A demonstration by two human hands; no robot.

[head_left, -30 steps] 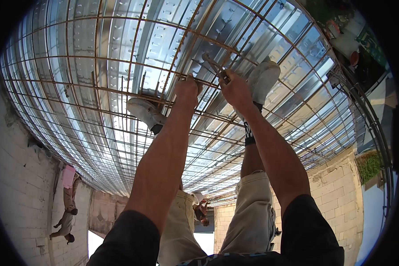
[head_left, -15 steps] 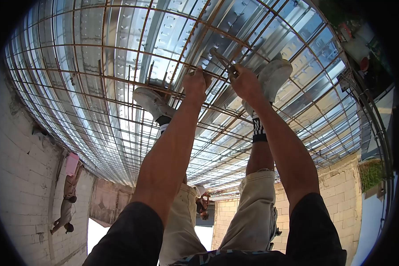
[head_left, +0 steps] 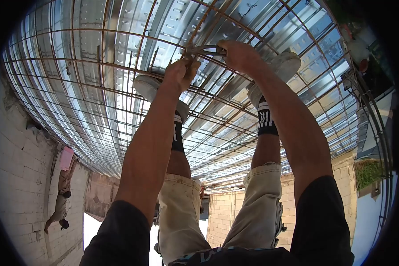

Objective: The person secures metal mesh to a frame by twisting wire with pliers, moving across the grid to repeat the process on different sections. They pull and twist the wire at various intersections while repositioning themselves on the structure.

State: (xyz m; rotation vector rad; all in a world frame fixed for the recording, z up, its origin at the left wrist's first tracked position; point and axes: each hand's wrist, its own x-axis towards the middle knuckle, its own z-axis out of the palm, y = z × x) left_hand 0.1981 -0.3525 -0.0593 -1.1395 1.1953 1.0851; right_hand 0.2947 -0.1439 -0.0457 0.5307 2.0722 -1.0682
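My right hand [head_left: 240, 55] is closed round the handles of a pair of pincers [head_left: 205, 48]. The pincers point left, and their jaws are at a crossing of the rusty rebar mesh [head_left: 142, 34]. Just below those jaws, my left hand [head_left: 181, 73] is closed in a pinch against the same crossing. Whatever lies between its fingertips is too small to make out. Beneath the mesh spreads shiny ribbed metal decking [head_left: 170, 20]. My shoes, the left [head_left: 147, 88] and the right [head_left: 284, 65], stand on either side of my hands.
Bars of the mesh run all round my feet, with gaps between them. A block wall [head_left: 22, 177] rises at left, where people [head_left: 64, 190] are by a pink sheet [head_left: 66, 158]. Dark cables [head_left: 374, 117] run along the right edge. Another block wall [head_left: 230, 206] shows between my legs.
My right hand has swung the pincers left, so their jaws meet the mesh crossing by my left hand. My left hand has shifted slightly left, and the view has moved a little.
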